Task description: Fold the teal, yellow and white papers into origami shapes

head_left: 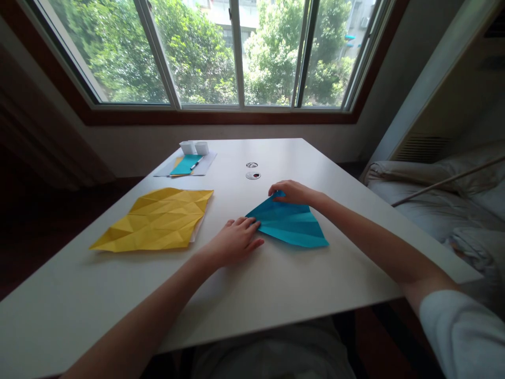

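A creased sheet of blue paper lies partly raised on the white table, its left end narrowing to a point. My left hand rests flat there, fingertips pressing on that pointed end and the thumb apart on the tabletop. At the far edge of the same sheet, my right hand has its fingers curled over the paper and grips it. Part of the edge is hidden under these fingers. A large yellow sheet, covered with fold lines, is spread out to the left of my hands, with a whitish sheet showing beneath its right side.
Two small white containers stand at the table's far left, behind blue paper with a pen on it. Two round discs sit on the white table beyond my hands. A couch stands at the right.
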The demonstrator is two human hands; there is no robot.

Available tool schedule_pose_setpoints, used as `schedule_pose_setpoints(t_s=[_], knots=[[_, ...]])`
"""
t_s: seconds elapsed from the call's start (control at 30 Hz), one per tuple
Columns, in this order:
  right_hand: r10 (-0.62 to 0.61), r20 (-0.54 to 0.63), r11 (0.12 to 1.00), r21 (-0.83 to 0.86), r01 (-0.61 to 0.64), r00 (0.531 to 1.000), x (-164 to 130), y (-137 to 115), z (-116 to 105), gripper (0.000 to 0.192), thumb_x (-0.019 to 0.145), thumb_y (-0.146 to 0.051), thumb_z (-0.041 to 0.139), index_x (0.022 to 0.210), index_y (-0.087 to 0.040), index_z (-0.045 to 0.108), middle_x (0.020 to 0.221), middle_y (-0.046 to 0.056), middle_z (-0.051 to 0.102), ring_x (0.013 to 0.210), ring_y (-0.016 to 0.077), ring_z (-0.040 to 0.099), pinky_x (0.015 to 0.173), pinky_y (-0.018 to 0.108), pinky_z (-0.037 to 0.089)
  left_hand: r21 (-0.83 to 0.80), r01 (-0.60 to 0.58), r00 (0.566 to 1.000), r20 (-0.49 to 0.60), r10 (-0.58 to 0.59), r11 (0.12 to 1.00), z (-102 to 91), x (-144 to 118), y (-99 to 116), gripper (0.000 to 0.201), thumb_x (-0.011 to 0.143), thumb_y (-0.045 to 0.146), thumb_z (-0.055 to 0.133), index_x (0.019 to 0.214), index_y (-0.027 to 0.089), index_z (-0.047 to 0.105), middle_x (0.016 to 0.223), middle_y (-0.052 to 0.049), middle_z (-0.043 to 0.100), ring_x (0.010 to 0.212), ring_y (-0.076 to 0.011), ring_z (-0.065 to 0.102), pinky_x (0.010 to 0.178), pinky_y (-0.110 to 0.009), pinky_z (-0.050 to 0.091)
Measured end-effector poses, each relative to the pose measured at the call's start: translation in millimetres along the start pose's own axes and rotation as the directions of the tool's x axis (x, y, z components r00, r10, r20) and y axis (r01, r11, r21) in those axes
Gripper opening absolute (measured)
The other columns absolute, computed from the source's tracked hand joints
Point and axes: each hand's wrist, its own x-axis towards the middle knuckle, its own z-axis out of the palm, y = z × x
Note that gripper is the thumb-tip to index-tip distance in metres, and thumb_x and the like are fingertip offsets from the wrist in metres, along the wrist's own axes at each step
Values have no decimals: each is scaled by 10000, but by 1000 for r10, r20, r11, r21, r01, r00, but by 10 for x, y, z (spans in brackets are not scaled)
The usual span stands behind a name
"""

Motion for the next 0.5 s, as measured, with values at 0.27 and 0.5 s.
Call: schedule_pose_setpoints(t_s=[0.27,0.5], knots=[[-85,-49,988,-132,78,995,-205,-53,124,178,836,-194,506,937,-186,652,934,70,669,855,202,600,766,313,429,18,5,1000,-23,-5,1000,14,-7,46,557,910,513,265,1317,166,419,1348,-153,443,1217,-301,414,959,-457,335],[-49,-95,991,-129,36,994,-374,-81,243,197,833,-243,527,998,-194,623,959,72,665,876,210,595,785,329,428,-60,-5,1000,-5,4,998,-64,-32,-26,548,914,540,211,1277,212,459,1330,-108,475,1201,-258,441,977,-456,306]])
